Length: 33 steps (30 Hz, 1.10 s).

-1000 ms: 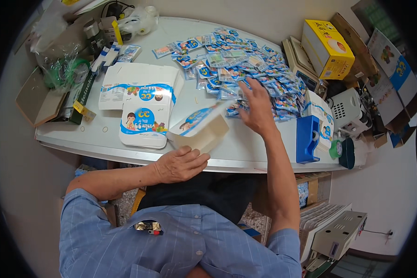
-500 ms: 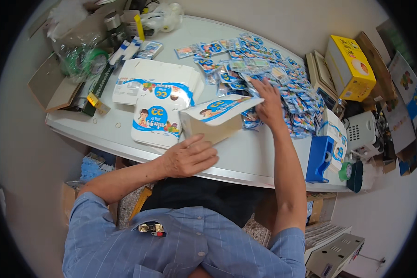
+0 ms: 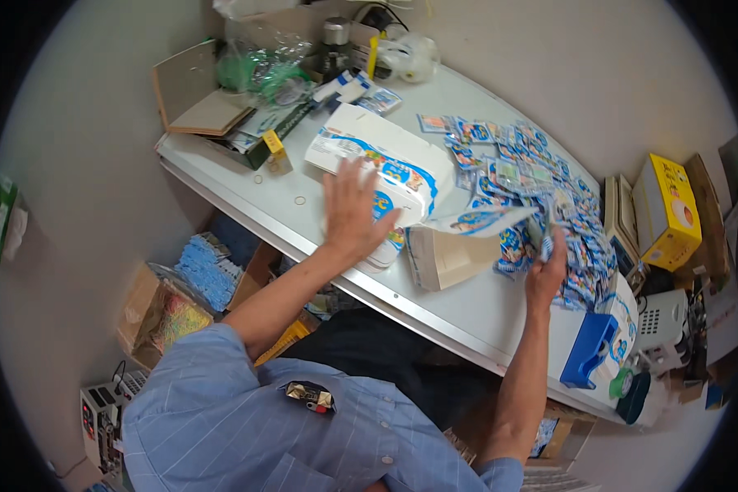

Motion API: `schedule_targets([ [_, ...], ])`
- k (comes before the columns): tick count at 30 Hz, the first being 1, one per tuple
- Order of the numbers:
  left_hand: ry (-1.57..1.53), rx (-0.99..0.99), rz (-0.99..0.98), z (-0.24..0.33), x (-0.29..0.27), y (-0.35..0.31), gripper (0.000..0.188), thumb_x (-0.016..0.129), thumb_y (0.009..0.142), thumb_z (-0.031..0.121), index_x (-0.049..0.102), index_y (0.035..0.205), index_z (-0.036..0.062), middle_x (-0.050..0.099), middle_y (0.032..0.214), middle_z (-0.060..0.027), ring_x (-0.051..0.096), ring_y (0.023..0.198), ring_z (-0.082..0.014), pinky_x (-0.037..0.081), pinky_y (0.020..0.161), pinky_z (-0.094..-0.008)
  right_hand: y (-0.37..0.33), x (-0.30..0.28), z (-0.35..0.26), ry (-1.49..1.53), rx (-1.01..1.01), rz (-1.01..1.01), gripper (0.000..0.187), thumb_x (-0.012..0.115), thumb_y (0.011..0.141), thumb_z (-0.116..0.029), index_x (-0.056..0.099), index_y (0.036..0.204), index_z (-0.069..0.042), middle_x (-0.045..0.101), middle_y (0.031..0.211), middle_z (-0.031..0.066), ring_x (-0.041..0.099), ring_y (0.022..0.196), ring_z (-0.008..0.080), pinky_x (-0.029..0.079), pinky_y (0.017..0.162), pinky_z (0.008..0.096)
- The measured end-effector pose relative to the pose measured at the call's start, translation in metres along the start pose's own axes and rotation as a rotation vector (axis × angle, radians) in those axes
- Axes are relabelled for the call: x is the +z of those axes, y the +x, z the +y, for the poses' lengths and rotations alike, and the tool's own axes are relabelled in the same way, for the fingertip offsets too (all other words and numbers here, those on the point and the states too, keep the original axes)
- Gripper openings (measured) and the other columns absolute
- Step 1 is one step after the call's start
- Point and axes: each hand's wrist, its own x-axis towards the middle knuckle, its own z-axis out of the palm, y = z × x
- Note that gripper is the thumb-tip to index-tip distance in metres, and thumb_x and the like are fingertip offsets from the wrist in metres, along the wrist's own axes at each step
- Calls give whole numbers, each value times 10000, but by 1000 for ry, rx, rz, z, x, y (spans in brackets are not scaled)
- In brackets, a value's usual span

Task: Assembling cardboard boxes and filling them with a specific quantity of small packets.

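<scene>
My left hand [image 3: 354, 209] is open, fingers spread, above a stack of flattened white-and-blue cartons [image 3: 435, 168]; whether it touches them is unclear. One folded-up carton [image 3: 455, 258] stands to its right with its lid flap raised, its pale inside facing me. At the right, my right hand [image 3: 547, 271] is closed on a small blue-and-white packet [image 3: 541, 223], slightly blurred, beside the carton's flap. A big heap of similar packets [image 3: 578, 238] spreads beyond and around that hand.
A blue dispenser [image 3: 589, 351] and green tape [image 3: 621, 383] sit at the table's right end, near a yellow box [image 3: 667, 211]. A small yellow box [image 3: 276, 152] and two rubber bands [image 3: 299, 200] lie left. Below stands an open cardboard box [image 3: 160, 316].
The view has turned, shifting the table rightward. My left hand has left the open carton's side and spread above the flattened stack. My right hand has drawn back from the heap with a packet.
</scene>
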Motion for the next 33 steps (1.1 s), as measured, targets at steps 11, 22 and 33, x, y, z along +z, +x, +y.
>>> schedule_targets([
  [11, 221, 51, -434, 42, 52, 67, 1045, 859, 619, 360, 408, 1519, 80, 353, 1565, -220, 211, 1513, -475, 112, 1161, -760, -54, 46, -29, -111, -50, -58, 560, 668, 927, -198, 535, 1456, -72, 542, 1466, 163, 450, 1419, 374, 304, 1207, 478],
  [22, 191, 111, -363, 16, 65, 77, 914, 840, 724, 354, 438, 1494, 68, 364, 1565, -214, 248, 1506, -470, 144, 1169, -740, -63, 56, -36, -137, 73, -53, 658, 711, 864, -125, 512, 1492, -130, 488, 1544, 107, 391, 1480, 327, 208, 1237, 569],
  [33, 66, 191, -258, 6, 51, 74, 813, 852, 766, 317, 493, 1444, 47, 447, 1520, -209, 344, 1476, -428, 202, 1194, -674, -59, 57, -38, -46, 78, 36, 715, 663, 797, 23, 514, 1485, -104, 530, 1501, 130, 434, 1448, 348, 252, 1218, 553],
])
